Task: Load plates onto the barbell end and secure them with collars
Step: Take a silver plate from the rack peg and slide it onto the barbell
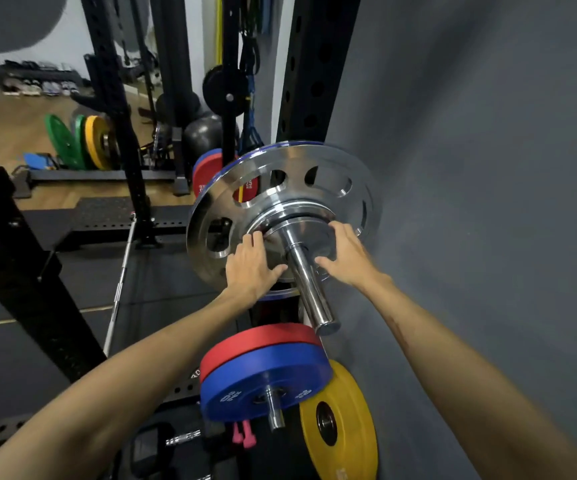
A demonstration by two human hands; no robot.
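- Pressing against the small chrome plate [309, 233] on the barbell sleeve [309, 292], we are keeping both hands on it from either side.
- We are seeing this small plate sitting on the sleeve right up against the large chrome plate [280, 188], the one with round and oval holes, which is sitting further in on the same sleeve.
- Our left hand [250, 268] is lying flat on the left part of the plates, its fingers [256, 239] extended and close together, the thumb reaching toward the sleeve.
- Our right hand [347, 254] is cupping the right edge of the small plate, its fingers [340, 232] curled over the rim and the thumb pointing in at the sleeve.
- The bare end of the sleeve is sticking out toward us between our two wrists, with nothing on it.
- Below the sleeve we are looking at a red plate [263, 344] and a blue plate [266, 382] stacked on a short storage peg [275, 410], with a yellow plate [340, 424] just beside them, leaning near the grey wall [488, 168].
- Behind the large plate another red plate [207, 174] is showing beside a black rack upright [315, 64].
- Farther off on the wooden floor [3, 123], green plates [63, 140] and a yellow one are standing in a rack.
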